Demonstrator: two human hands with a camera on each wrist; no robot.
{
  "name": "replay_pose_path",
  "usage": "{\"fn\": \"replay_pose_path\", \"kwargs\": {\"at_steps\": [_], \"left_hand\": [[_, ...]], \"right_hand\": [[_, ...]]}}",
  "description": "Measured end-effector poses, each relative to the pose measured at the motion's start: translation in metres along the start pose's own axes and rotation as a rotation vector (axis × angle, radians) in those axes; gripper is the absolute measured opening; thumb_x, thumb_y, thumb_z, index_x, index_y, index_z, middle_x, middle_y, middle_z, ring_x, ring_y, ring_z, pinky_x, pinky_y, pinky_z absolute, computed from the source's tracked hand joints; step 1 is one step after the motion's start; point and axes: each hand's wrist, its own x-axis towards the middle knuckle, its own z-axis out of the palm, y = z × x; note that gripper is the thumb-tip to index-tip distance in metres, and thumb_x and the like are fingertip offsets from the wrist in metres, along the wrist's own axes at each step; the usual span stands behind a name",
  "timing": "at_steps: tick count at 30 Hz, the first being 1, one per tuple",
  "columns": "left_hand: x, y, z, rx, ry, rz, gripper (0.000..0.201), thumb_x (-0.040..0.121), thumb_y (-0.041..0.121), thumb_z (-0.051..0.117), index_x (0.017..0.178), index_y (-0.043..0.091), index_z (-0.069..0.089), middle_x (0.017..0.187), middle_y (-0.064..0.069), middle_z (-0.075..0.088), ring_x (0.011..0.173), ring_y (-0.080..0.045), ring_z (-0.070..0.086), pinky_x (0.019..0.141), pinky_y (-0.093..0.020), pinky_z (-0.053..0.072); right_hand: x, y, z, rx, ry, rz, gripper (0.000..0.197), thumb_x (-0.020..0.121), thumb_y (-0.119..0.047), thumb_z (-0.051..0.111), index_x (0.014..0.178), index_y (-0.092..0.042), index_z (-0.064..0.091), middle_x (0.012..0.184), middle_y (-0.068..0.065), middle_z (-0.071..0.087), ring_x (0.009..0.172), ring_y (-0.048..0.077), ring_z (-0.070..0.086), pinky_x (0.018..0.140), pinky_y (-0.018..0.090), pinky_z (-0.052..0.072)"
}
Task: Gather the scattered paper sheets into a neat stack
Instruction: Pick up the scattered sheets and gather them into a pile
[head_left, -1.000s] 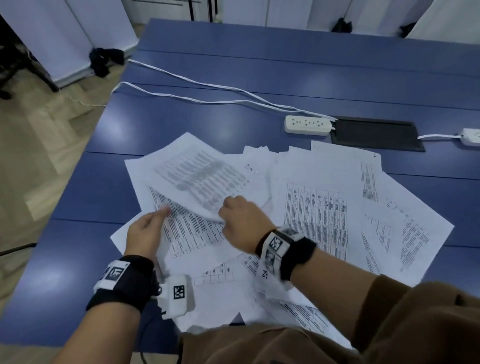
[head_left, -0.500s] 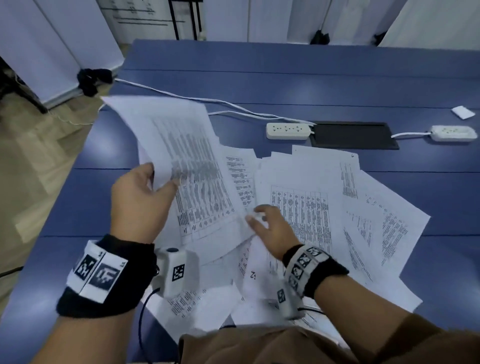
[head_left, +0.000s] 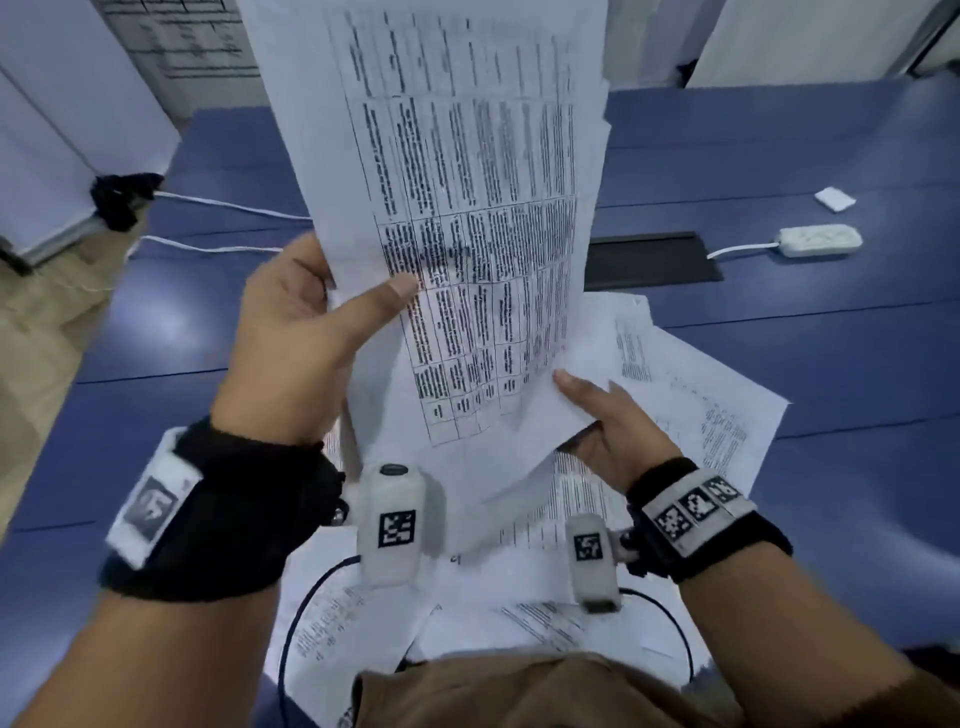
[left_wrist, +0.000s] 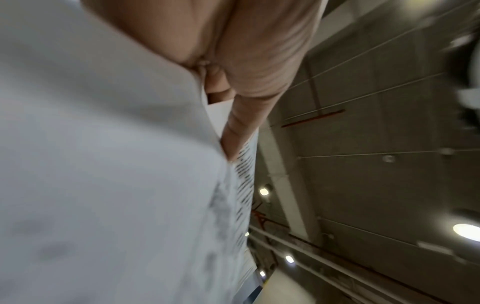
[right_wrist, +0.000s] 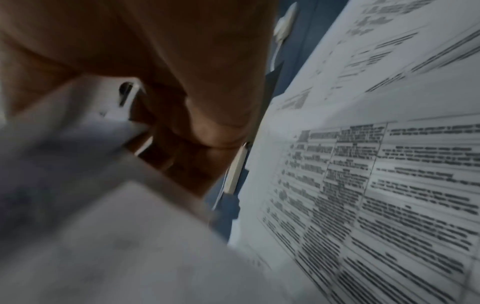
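My left hand (head_left: 358, 296) holds a few printed paper sheets (head_left: 467, 208) upright above the blue table (head_left: 831, 338), thumb pressed on the printed face and fingers behind. In the left wrist view a finger (left_wrist: 244, 119) lies along the edge of these sheets (left_wrist: 103, 164). My right hand (head_left: 597, 415) grips the lower right corner of the lifted sheets, its fingers mostly hidden under the paper. More scattered sheets (head_left: 701, 395) lie spread on the table below and toward my body. The right wrist view shows curled fingers (right_wrist: 207, 127) beside a printed sheet (right_wrist: 389, 185).
A white power strip (head_left: 821, 240) and a black cable hatch (head_left: 649, 257) lie beyond the papers. A small white object (head_left: 835, 198) sits at the far right. White cables (head_left: 218, 205) run across the table's left side. The table's left edge borders wooden floor.
My left hand has lifted the gripped sheets from low over the table to upright in front of me. My right hand has moved from the pile to their lower corner.
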Motion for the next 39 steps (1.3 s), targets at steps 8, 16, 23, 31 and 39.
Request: {"fn": "replay_pose_path", "kwargs": {"at_steps": [8, 16, 23, 31, 39], "left_hand": [[-0.001, -0.113, 0.013, -0.183, -0.022, -0.397, 0.051, 0.082, -0.019, 0.058, 0.13, -0.006, 0.048, 0.116, -0.01, 0.07, 0.107, -0.021, 0.067, 0.086, -0.028, 0.055], [-0.048, -0.2, 0.016, 0.598, -0.277, -0.582, 0.085, 0.087, -0.002, 0.061, 0.153, 0.02, 0.012, 0.154, 0.0, 0.031, 0.141, -0.022, 0.033, 0.115, -0.032, 0.025], [-0.044, -0.218, 0.015, 0.735, -0.146, -0.582, 0.103, 0.085, 0.013, 0.07, 0.152, 0.041, -0.003, 0.156, -0.005, 0.029, 0.136, -0.025, 0.039, 0.112, -0.045, 0.033], [-0.052, -0.222, 0.017, 0.957, -0.29, -0.76, 0.06, 0.085, 0.049, 0.065, 0.128, 0.01, 0.047, 0.134, -0.013, 0.041, 0.117, -0.032, 0.05, 0.1, -0.041, 0.044], [-0.019, -0.214, -0.009, 0.908, -0.319, -0.697, 0.034, 0.091, 0.024, 0.063, 0.121, 0.012, 0.058, 0.121, -0.008, 0.059, 0.107, -0.026, 0.059, 0.096, -0.038, 0.05]], "right_hand": [[-0.018, 0.001, -0.073, -0.237, 0.144, 0.074, 0.051, 0.062, -0.004, 0.079, 0.11, -0.001, 0.062, 0.104, 0.02, 0.071, 0.09, 0.031, 0.071, 0.071, 0.038, 0.059], [-0.016, 0.058, -0.111, -0.829, 0.202, 0.297, 0.05, 0.078, -0.025, 0.079, 0.119, -0.003, 0.059, 0.12, 0.014, 0.064, 0.104, 0.028, 0.065, 0.088, 0.043, 0.055], [0.005, 0.077, -0.11, -1.077, 0.592, 0.188, 0.029, 0.081, -0.032, 0.072, 0.081, -0.011, 0.052, 0.088, 0.012, 0.054, 0.088, 0.026, 0.054, 0.072, 0.032, 0.044], [0.015, 0.074, -0.09, -0.849, 0.618, 0.289, 0.084, 0.061, -0.048, 0.085, 0.122, -0.006, 0.047, 0.118, 0.011, 0.054, 0.109, 0.028, 0.056, 0.088, 0.036, 0.046], [0.023, 0.063, -0.097, -0.731, 0.521, 0.349, 0.049, 0.073, -0.02, 0.082, 0.112, 0.001, 0.06, 0.113, 0.014, 0.066, 0.099, 0.028, 0.06, 0.09, 0.035, 0.047]]}}
